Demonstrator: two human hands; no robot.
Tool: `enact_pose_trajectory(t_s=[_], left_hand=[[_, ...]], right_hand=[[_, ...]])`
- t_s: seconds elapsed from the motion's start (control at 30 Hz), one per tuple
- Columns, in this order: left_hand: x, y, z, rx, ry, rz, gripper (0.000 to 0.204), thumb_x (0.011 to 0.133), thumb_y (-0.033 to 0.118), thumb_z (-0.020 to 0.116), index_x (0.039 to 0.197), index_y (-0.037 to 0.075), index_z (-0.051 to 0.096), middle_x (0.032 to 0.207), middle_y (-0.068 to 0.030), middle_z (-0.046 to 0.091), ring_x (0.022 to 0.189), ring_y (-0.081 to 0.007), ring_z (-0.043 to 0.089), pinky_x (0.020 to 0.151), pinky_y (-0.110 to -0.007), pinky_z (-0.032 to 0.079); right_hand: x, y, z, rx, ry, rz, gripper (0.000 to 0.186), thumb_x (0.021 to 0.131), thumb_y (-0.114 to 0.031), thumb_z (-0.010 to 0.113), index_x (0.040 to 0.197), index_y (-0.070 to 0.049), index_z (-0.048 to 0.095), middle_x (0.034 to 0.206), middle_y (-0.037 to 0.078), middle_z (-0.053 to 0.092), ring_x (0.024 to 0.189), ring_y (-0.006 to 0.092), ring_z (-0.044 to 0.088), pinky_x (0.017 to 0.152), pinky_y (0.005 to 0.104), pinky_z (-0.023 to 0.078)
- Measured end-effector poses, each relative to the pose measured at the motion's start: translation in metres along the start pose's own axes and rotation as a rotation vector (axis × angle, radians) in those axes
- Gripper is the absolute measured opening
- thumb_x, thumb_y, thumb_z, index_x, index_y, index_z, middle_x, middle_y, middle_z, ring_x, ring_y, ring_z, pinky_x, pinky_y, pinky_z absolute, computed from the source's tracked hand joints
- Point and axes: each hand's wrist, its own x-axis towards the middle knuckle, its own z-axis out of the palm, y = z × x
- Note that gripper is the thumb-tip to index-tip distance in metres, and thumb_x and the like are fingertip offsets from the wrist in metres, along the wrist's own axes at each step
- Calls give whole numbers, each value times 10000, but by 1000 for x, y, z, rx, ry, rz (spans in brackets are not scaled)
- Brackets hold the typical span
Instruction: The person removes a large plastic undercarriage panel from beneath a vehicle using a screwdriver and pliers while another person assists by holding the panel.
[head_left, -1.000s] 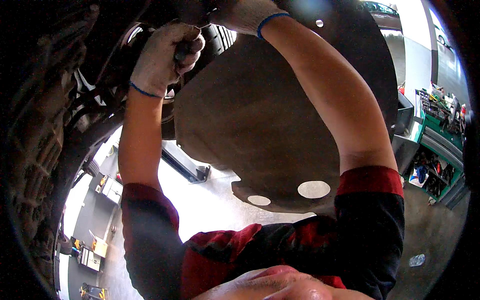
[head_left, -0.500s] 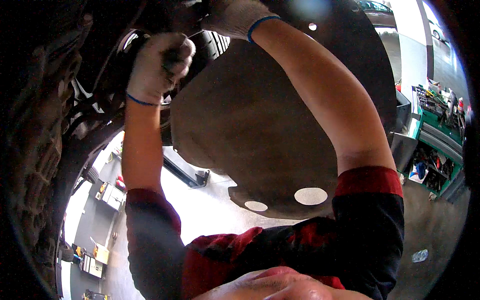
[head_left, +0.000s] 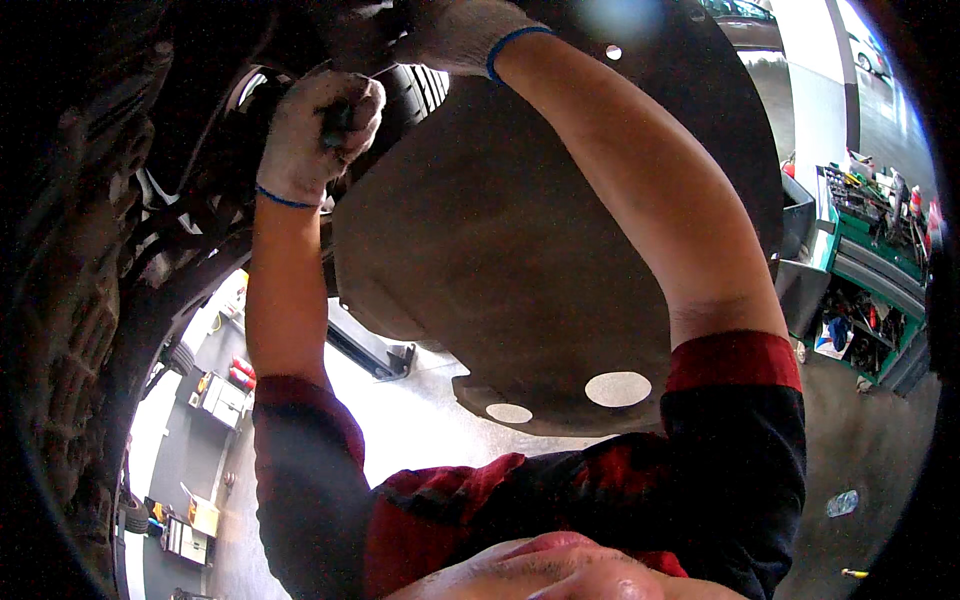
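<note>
My left hand [head_left: 318, 135], in a white knitted glove with a blue cuff edge, is raised under the vehicle and closed in a fist. Something dark shows at its curled fingers, but its kind is too unclear to name. Up and to the right, my right hand [head_left: 465, 38] wears a matching glove and reaches into the shadow; its fingers are lost in the dark. A ribbed tyre [head_left: 425, 90] shows just below that hand. Beside both hands spreads a large dark underbody panel [head_left: 500, 230] with round holes.
Dark underbody parts [head_left: 85, 300] crowd the left side. At the right stands a green tool cart [head_left: 875, 270] loaded with tools, near a white pillar [head_left: 820, 90]. A plastic bottle [head_left: 841, 504] lies on the floor. Wall boxes [head_left: 220, 400] show at the lower left.
The whole view has shifted slightly. My left fist was blurred and is now sharper, still in nearly the same place. A thin bright line between the hands no longer shows.
</note>
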Motion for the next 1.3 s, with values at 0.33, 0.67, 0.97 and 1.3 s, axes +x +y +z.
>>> enact_pose_trajectory(t_s=[0.33,0.67,0.97,1.3], left_hand=[[14,-41,-18,1177,260,269,247,967,196,549,823,33,665,914,-227,711,881,-339,729,732,-401,563],[19,-19,20,1269,490,39,152,864,66,581,951,30,702,1044,-247,716,981,-400,710,825,-409,564],[25,-34,-9,1272,463,331,238,961,182,549,939,-11,686,898,-195,730,857,-342,720,752,-403,552],[13,-15,-4,970,228,-2,234,905,172,599,1044,16,704,1036,-202,734,968,-362,710,806,-429,550]], right_hand=[[-11,-11,-15,-14,-23,30,397,907,-371,654,1111,-46,756,1126,242,735,1088,402,706,933,484,569],[-3,0,-6,95,7,-153,448,889,-403,687,1138,-35,742,1118,248,736,1092,390,706,941,481,567],[4,-3,-5,7,-56,-120,448,892,-403,678,1122,-26,751,1080,249,744,1080,391,712,934,481,569],[9,1,-1,-89,-98,-92,435,944,-402,610,1098,-24,760,1110,246,739,1084,392,713,923,479,575]])
